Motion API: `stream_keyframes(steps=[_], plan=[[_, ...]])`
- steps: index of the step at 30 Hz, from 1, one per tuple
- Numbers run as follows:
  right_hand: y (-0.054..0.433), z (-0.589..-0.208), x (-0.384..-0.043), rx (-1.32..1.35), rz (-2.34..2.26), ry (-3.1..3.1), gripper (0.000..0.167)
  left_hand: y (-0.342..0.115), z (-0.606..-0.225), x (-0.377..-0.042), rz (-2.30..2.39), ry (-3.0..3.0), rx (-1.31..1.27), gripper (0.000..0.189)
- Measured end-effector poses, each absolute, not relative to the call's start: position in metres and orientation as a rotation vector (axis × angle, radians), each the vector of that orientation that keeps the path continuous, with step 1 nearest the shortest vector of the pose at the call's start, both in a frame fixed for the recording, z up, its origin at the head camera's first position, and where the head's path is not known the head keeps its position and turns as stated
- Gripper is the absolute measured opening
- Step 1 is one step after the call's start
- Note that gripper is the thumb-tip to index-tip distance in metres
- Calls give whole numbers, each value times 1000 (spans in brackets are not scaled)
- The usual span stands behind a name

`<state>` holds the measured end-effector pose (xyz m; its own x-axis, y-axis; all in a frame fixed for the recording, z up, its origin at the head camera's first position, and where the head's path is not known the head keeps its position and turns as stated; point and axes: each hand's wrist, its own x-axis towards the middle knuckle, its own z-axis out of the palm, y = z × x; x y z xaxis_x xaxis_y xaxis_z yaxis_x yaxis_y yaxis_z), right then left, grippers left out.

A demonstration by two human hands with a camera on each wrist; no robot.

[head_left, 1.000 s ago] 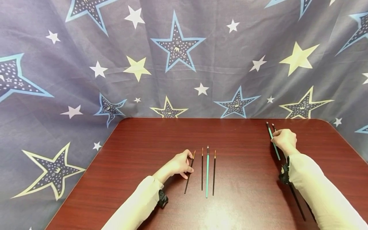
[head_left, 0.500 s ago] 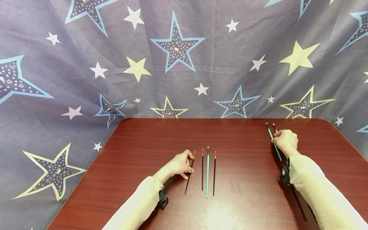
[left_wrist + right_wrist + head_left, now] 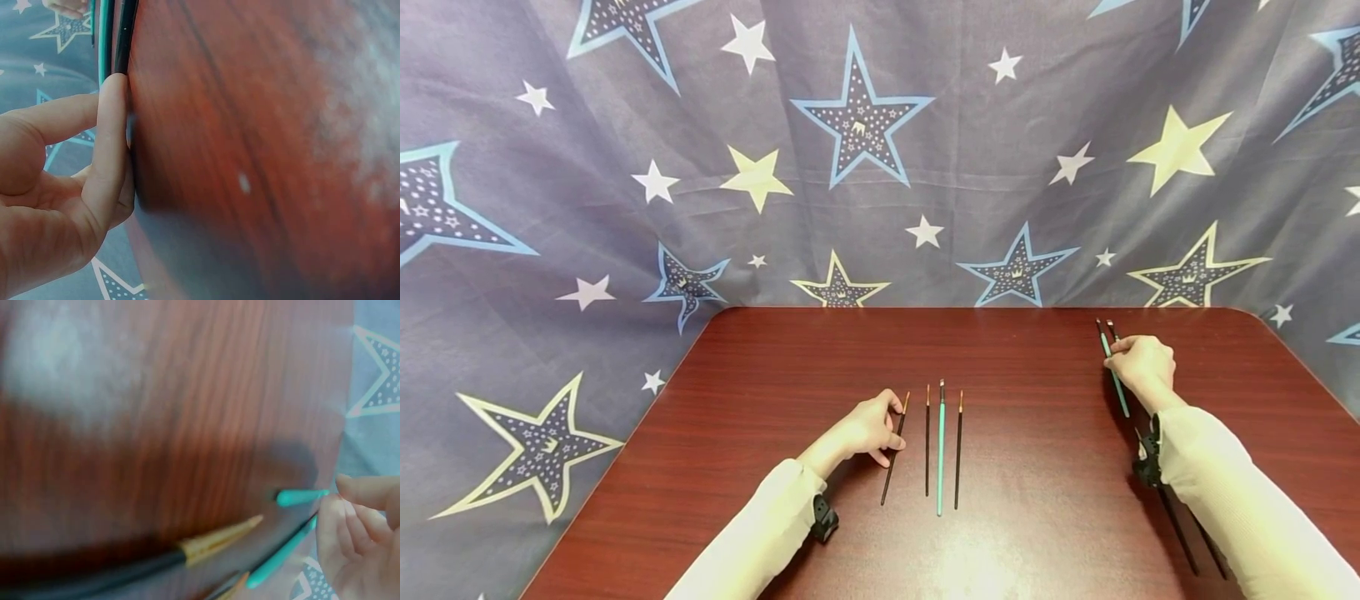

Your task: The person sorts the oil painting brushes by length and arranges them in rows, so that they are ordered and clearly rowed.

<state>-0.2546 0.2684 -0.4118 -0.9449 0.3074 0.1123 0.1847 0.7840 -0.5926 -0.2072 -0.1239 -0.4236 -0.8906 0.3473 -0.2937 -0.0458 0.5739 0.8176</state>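
Observation:
In the head view my left hand pinches a thin black paintbrush with a golden tip between thumb and finger. To its right lie another black paintbrush, a teal paintbrush and a further black paintbrush, roughly parallel, bristles pointing away. Near the back right, my right hand pinches a teal-handled paintbrush by the middle. A second flat-tipped brush shows just beyond the fingers, mostly hidden by the hand. The right wrist view shows two teal handles at the fingertips.
Two dark brush handles lie at the front right, partly under the right forearm. A golden-tipped black brush is close to the right wrist camera. The dark red table ends against a grey star-patterned cloth.
The right hand shifts very slightly, and the tips of its two brushes come closer together. My left hand and the middle brushes hold their places.

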Motion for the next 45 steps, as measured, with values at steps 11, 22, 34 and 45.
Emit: stream_keyframes(steps=[11,22,34,45], plan=[[241,-415,-247,-270,992,-2798,26,-123,-422,-206,1239,2385,245,44],[204,-422,-234,-180,1390,-2798,32,-123,-423,-207,1243,2371,231,44],[162,-417,-213,-83,1773,-2705,35,-122,-423,-208,1270,2362,229,45],[118,-413,-196,-66,1824,-2755,33,-123,-422,-207,1256,2369,229,45]])
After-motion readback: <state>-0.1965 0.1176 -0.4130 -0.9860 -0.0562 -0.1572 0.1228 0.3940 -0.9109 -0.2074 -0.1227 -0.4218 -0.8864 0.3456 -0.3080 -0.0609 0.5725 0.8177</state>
